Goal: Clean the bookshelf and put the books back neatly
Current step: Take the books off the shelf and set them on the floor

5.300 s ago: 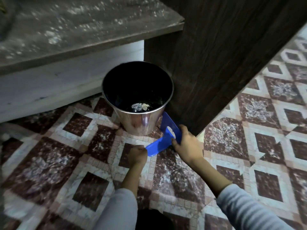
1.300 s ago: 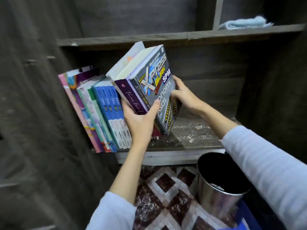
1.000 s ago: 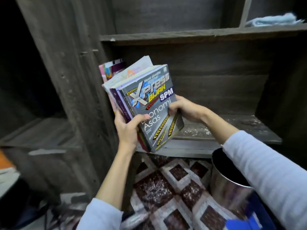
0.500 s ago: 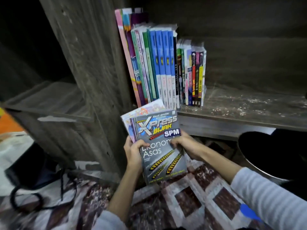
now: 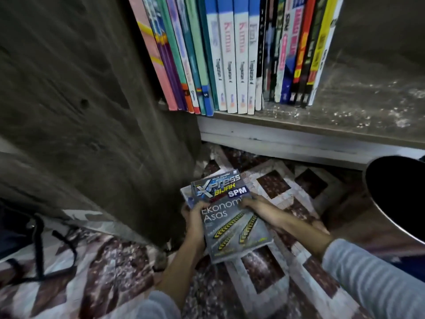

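Gripping a small stack of books (image 5: 230, 217) low over the floor, left hand (image 5: 193, 215) and right hand (image 5: 255, 207) pinch its edges; lower books may slide out.

The shelved books (image 5: 234, 54) lose their tops, the bin (image 5: 397, 196) its right side, to the frame.

Top book (image 5: 232, 217) is grey with yellow-black chevron stripes, floor (image 5: 264, 268) has maroon-and-white diamond tiles, shelf books (image 5: 230, 54) show pink, teal, blue-white, yellow spines, and the sleeves (image 5: 372, 279) are pale grey striped.
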The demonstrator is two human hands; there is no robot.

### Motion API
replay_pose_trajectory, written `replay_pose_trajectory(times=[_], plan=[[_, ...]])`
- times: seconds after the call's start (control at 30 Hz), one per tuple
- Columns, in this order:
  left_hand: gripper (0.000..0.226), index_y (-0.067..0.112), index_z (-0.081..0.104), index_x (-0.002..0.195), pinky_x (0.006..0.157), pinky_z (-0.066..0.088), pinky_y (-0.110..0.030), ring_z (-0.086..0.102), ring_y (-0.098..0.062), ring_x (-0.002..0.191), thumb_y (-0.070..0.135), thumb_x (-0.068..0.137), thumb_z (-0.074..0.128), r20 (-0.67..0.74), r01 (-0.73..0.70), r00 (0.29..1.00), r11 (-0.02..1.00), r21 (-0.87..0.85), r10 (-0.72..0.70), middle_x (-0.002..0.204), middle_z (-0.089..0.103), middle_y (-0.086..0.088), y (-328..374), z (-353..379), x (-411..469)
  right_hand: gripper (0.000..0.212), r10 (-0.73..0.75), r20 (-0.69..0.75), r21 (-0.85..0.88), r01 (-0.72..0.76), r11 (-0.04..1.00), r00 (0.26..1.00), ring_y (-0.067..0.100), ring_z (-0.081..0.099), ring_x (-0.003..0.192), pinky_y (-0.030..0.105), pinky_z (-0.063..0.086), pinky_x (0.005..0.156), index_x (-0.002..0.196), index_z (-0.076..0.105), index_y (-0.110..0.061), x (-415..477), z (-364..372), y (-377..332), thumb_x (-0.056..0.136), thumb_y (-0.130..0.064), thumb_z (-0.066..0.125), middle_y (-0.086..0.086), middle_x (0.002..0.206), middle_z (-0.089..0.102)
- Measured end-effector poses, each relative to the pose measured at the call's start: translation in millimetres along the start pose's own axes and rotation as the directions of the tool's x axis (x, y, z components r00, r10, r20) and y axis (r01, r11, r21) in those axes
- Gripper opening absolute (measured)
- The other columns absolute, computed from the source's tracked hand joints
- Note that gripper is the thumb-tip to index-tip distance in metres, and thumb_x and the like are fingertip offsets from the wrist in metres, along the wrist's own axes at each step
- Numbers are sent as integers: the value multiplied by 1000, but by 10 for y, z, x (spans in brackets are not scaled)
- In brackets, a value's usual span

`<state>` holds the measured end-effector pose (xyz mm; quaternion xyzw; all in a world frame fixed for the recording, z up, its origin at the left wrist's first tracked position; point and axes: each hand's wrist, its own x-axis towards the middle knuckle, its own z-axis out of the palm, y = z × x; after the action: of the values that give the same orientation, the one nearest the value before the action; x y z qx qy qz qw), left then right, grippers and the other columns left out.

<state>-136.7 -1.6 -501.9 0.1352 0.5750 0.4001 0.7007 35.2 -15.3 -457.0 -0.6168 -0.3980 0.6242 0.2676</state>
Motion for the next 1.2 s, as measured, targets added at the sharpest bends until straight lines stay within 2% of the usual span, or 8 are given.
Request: replay_pose_trajectory(times=[0.1, 0.27, 0.4, 0.53, 0.67, 0.8, 1.07, 1.2], plan=[[50, 15, 41, 116, 73, 50, -41, 61, -30, 79, 19, 75, 69, -64, -83, 994, 988, 132, 92, 97, 61, -16, 71, 115, 176, 8, 43, -105, 129, -29, 991, 994, 19, 59, 74, 16, 51, 65, 93, 57, -6, 276, -47, 140, 91, -13, 56, 9, 86, 63], [66, 11, 43, 136, 79, 55, -40, 62, -29, 103, 29, 78, 68, 53, 5, 998, 886, 464, -34, 122, 61, -15, 145, 298, 702, 21, 138, -245, 279, -66, 958, 960, 38, 64, 95, 51, 49, 93, 103, 62, -4, 660, -57, 406, 94, -21, 54, 23, 108, 66], [54, 11, 45, 137, 83, 50, -35, 58, -29, 111, 25, 87, 60, -18, 3, 1000, 808, 590, 10, 129, 57, -13, 245, 406, 1041, 26, 151, -269, 345, -51, 937, 951, 39, 65, 93, 55, 51, 88, 110, 60, -5, 899, -3, 444, 94, -25, 54, 22, 106, 67], [41, 5, 54, 124, 60, 45, -25, 62, -22, 79, 24, 87, 60, -71, 28, 997, 793, 609, 20, 97, 65, -10, 311, 444, 1194, 13, 67, -343, 398, 80, 914, 937, 32, 67, 81, 41, 58, 73, 104, 59, -10, 1085, 117, 446, 93, -11, 52, 16, 97, 68], [49, 12, 48, 134, 77, 47, -30, 62, -29, 102, 23, 88, 60, -64, 22, 997, 729, 684, 31, 120, 62, -13, 236, 381, 1264, 21, 108, -420, 442, 99, 891, 901, 37, 65, 94, 52, 54, 85, 113, 57, -12, 1209, 266, 482, 92, -10, 53, 19, 109, 66], [45, 16, 47, 135, 96, 45, -35, 55, -30, 114, 18, 91, 55, -21, -33, 997, 628, 777, 79, 130, 56, -12, 186, 269, 1259, 26, 159, -373, 460, 33, 887, 914, 33, 64, 95, 44, 54, 83, 118, 55, -7, 1244, 280, 527, 93, -12, 54, 16, 110, 65], [57, 13, 37, 141, 99, 40, -33, 47, -33, 122, 14, 88, 56, 110, -150, 983, 295, 944, 146, 136, 49, -12, 177, 242, 1128, 30, 131, -448, -36, -164, 986, 884, 33, 60, 105, 36, 50, 87, 116, 60, -1, 1244, 135, 491, 88, -12, 59, 16, 115, 64], [68, 19, 26, 147, 103, 38, -43, 39, -34, 128, 18, 86, 55, 192, -215, 952, 73, 974, 239, 146, 34, -9, 232, 353, 965, 57, 40, -452, -223, -156, 962, 891, 35, 50, 118, 37, 46, 92, 133, 41, -4, 1195, 76, 374, 83, -17, 65, 18, 133, 48]])
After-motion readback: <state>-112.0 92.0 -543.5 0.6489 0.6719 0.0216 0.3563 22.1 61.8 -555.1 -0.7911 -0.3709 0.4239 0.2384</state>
